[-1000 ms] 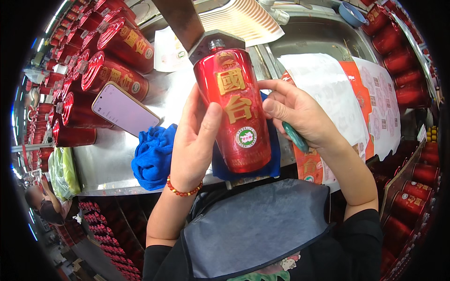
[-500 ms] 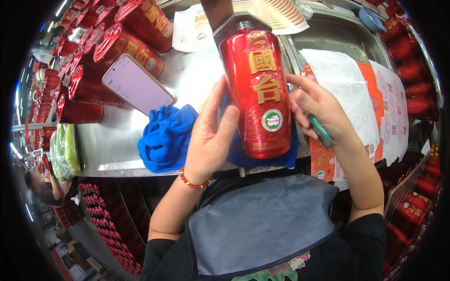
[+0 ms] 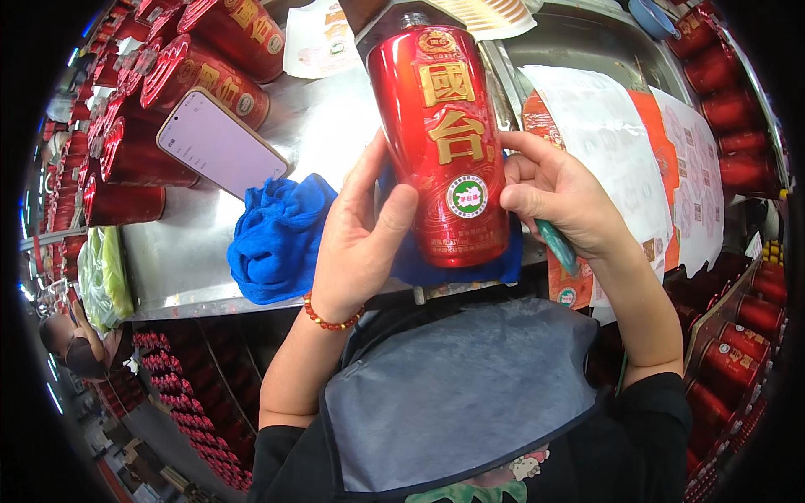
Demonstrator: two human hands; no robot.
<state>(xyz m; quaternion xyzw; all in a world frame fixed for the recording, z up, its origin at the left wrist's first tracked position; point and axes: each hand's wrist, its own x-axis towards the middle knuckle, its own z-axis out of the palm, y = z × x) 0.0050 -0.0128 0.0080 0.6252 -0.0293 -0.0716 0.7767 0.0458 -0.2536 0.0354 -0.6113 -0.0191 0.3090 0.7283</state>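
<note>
A glossy red bottle (image 3: 423, 109) with raised gold characters and a round green-and-white label lies tilted, its neck pointing away from me. Along its left side rests my left hand (image 3: 360, 226), fingers against the flank and thumb by the front edge. At the right edge my right hand (image 3: 566, 197) brings its index finger and thumb to the bottle. A green, smooth, stick-like tool (image 3: 557, 247) is tucked in that hand, its end jutting out below the palm. Beneath the bottle spreads a blue cloth (image 3: 503, 267), and a bunched blue cloth (image 3: 277, 239) sits beside my left wrist.
A phone (image 3: 220, 144) with a lit screen leans near red bottles (image 3: 205, 75) on the metal table (image 3: 180, 277). Printed sheets (image 3: 599, 142) lie to the right. A blue bowl (image 3: 652, 18) stands far right. Another person (image 3: 80, 339) sits at far left.
The whole view has shifted, so most things appear slightly farther left and up. My right thumb has straightened toward the bottle's right edge. The left hand stays along the bottle's side.
</note>
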